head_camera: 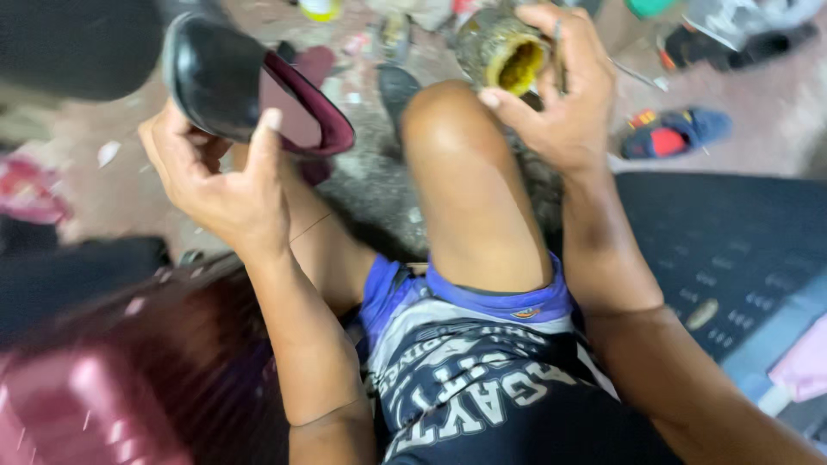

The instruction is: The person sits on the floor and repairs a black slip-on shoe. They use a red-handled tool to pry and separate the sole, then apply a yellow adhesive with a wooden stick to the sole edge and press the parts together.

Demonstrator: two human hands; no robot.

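My left hand (220,176) holds a black shoe (233,82) with a maroon lining, sole side turned up and to the left, thumb pressed on its edge. My right hand (560,95) grips a small dirty tin (504,50) with yellow glue inside, its open mouth facing me, plus a thin stick beside the tin. My bare knee (457,146) rises between the two hands. I sit low, wearing blue and dark shorts (465,362).
A maroon hard case (103,396) sits at the lower left. A dark mat (732,241) lies at the right. A blue and red sandal (676,133) and other shoes and scraps litter the floor beyond my knee.
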